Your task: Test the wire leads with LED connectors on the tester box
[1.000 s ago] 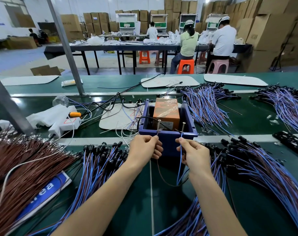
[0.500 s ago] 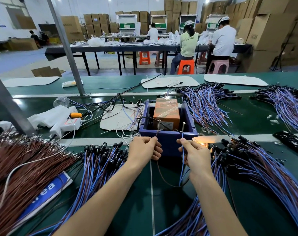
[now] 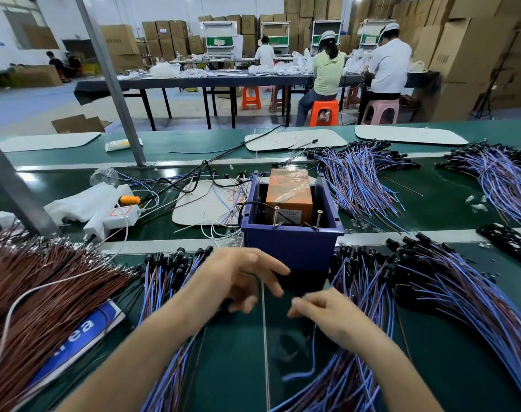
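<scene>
A worker's hands hover just in front of the blue tester box [image 3: 292,251] on a green assembly bench. The left hand [image 3: 238,278], nearest the box's front wall, is spread with relaxed fingers and holds nothing. The right hand [image 3: 330,316], a little nearer the camera, has its fingertips drawn together and appears to pinch one blue wire lead [image 3: 313,352] that droops below it, though motion blur makes the grip hard to confirm. Heaps of blue and brown leads [image 3: 431,281] with black LED connectors [image 3: 413,242] fan out to the right of the box, and a second heap [image 3: 167,278] lies to its left. Two upright metal posts [image 3: 275,217] stand on the box's near rim.

Each lead looks feather-light, thin and limp, likely to snag on its neighbours. It is probably best pinched close to its bare ends, one in each hand, so that the tips can be steered onto the posts.
</scene>
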`<move>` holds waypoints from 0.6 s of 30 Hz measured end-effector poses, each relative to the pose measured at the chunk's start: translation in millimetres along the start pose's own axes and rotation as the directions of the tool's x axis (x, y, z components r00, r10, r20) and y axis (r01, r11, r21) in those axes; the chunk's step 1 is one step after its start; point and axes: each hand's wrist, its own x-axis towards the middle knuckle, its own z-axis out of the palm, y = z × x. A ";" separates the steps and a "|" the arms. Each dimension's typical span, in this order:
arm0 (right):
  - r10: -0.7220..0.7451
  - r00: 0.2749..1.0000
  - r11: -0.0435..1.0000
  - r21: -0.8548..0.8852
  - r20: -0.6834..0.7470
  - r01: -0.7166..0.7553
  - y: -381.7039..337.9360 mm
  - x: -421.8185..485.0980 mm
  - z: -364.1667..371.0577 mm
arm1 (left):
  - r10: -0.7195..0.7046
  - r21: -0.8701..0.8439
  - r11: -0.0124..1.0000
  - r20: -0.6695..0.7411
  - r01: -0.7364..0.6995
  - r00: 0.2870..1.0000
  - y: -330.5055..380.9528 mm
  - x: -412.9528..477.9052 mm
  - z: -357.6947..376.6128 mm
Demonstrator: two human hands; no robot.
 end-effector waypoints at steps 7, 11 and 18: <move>0.060 0.968 0.956 -0.294 0.242 0.014 0.2 -19.1 -7.2 | 0.046 0.902 0.350 -0.288 0.255 0.957 -43.0 0.8 -45.0; 0.026 0.963 0.965 -0.257 0.269 0.045 -7.8 -20.5 -1.2 | -0.029 0.958 -0.012 -0.288 0.288 0.957 -64.6 0.0 -29.0; -0.044 0.970 0.999 -0.005 0.239 0.046 -15.7 -13.6 8.4 | 0.061 0.947 -0.125 -0.291 0.297 0.955 -70.6 6.3 -19.6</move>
